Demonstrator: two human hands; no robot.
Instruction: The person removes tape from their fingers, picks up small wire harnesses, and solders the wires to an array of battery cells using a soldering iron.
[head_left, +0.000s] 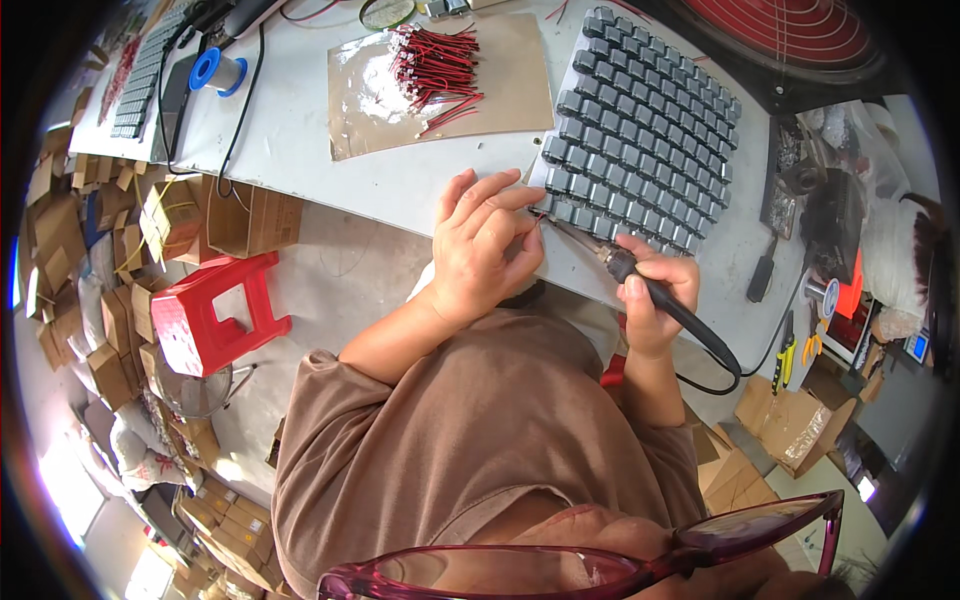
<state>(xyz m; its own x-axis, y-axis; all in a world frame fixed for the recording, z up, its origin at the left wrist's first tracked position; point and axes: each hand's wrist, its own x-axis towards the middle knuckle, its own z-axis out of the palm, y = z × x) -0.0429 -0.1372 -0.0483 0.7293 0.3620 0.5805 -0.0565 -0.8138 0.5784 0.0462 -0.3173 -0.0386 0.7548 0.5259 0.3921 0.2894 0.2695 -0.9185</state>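
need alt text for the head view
A right hand holds a black-handled soldering iron, angled toward the left hand at the edge of a grid of grey blocks. Farther back on the white table, red and black wires lie on a brown sheet.

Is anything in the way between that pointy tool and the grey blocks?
Nothing visible. The soldering iron in the right hand is right by the grey blocks, with the left hand beside its tip.

The person's bare left forearm angles forward and inward; the left hand has loosely curled fingers pointing forward and right. The right forearm reaches forward, the right hand closed in a pen-like grip.
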